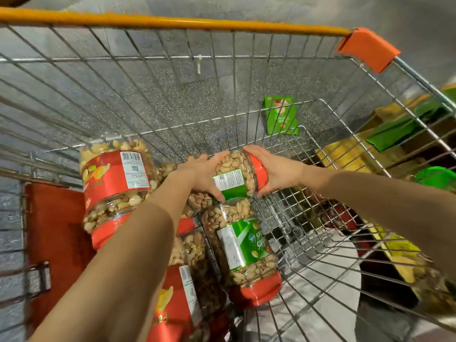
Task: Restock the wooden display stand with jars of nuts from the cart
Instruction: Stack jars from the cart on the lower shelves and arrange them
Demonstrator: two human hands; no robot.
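The wire-mesh shopping cart (153, 58) with the orange top rail is viewed from above. Both of the person's forearms extend into the basket.

**Held item.** A clear plastic jar of in-shell nuts with a green label and red lid (233, 175) lies on its side inside the cart, lid pointing right.
- The left hand (201, 174) grips the base end, fingers curled over the top and thumb underneath.
- The right hand (274, 171) grips the lid end, fingers wrapped over the red lid.

**Other stock in the cart.**
- A second green-labelled jar (244, 245) lies directly below the held jar, its red lid towards the camera. It cannot be determined whether the two jars touch.
- A larger clear jar of mixed nuts with a red label (116, 183) lies on its side to the left, partly covered by the left forearm.
- Another red-labelled jar (177, 292) lies at the near end, under the left forearm.
- A small green packet (281, 114) stands in the far right corner.
- A red seat flap (54, 233) hangs at the near left wall.

**Outside the cart.** The wooden display stand (343, 154), carrying green packages, is visible through the right wall.
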